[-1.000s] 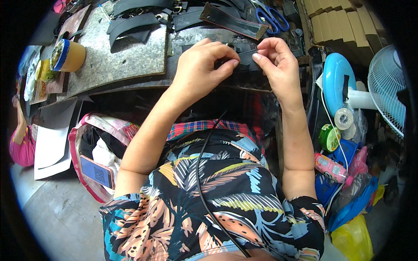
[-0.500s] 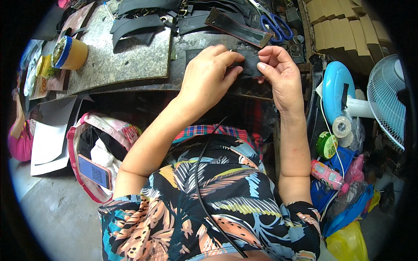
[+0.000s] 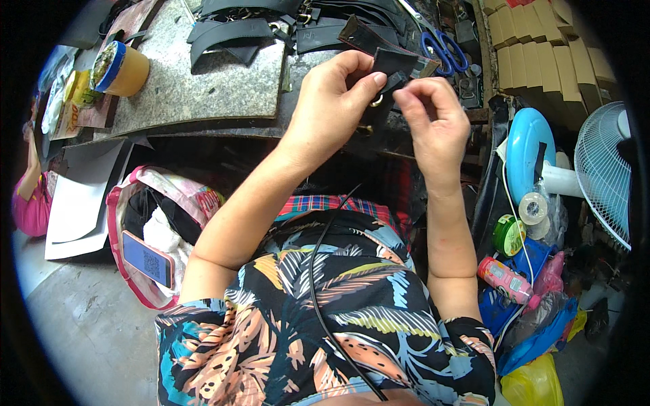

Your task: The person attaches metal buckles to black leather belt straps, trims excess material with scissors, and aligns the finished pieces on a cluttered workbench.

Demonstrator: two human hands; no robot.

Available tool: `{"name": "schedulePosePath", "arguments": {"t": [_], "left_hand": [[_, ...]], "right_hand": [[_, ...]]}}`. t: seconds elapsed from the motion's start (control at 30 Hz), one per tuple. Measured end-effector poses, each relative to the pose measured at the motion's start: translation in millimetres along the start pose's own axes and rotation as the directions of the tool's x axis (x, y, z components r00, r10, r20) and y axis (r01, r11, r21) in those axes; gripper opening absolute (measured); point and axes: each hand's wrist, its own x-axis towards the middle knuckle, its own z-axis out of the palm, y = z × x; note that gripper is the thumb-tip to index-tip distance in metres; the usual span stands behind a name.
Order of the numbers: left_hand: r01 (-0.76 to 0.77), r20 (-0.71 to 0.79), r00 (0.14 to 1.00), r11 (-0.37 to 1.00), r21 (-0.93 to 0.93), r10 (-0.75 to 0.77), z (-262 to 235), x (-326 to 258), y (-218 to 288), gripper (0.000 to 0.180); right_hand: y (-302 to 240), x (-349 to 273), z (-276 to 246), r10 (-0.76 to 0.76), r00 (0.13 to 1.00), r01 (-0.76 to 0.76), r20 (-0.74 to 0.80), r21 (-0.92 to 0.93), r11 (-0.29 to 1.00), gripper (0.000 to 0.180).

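A black leather strap piece (image 3: 395, 62) is pinched between the thumb and fingers of my left hand (image 3: 332, 101), raised and tilted above the near edge of the bench. A small metal ring (image 3: 377, 101) hangs at its lower side, just below my left thumb. My right hand (image 3: 439, 128) is close to the right of the piece, its fingers curled in toward the thumb. Its fingertips are a little blurred, and whatever they pinch is too small to make out. Behind the held piece lies a dark strap with reddish edges (image 3: 362, 35).
Black leather pieces (image 3: 233, 32) lie on the stone slab (image 3: 169, 88). Blue-handled scissors (image 3: 443, 54) rest at the back right. A jar (image 3: 125, 70) stands at the left. Tan folded pieces (image 3: 535, 64) and a fan (image 3: 606, 172) are on the right; a bag with a phone (image 3: 147, 259) is below left.
My left hand has lifted and turned the black leather piece, bringing its metal ring into sight. My right hand has moved slightly down and off the piece. The whole view has shifted a little.
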Motion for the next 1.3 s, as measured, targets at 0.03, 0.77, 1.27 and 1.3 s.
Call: {"name": "schedulePosePath", "arguments": {"t": [0.03, 0.77, 1.27, 1.3], "left_hand": [[-0.01, -0.024, 1.0, 0.999, 0.038, 0.011, 4.2, -0.9, -1.4, 0.014], [0.156, 0.174, 0.978, 0.963, -0.218, -0.119, -1.0, -2.9, 1.7, 0.025], [0.301, 0.182, 0.953, 0.84, -0.452, -0.244, -20.3, -11.0, -3.2, 0.02], [0.309, 0.199, 0.95, 0.825, -0.473, -0.241, -21.2, -10.3, -2.7, 0.019]], "right_hand": [[-0.4, -1.0, 2.7, 0.043, 0.999, -0.043, 0.014, 0.004, 0.999, 0.016], [3.2, 12.5, -9.6, 0.305, 0.933, -0.317, 0.191, 0.036, 0.948, 0.008], [5.0, 19.8, -12.3, 0.141, 0.907, -0.166, 0.397, 0.028, 0.986, 0.012], [3.3, 19.8, -13.1, 0.157, 0.899, -0.182, 0.41, 0.023, 0.983, 0.011]]}}
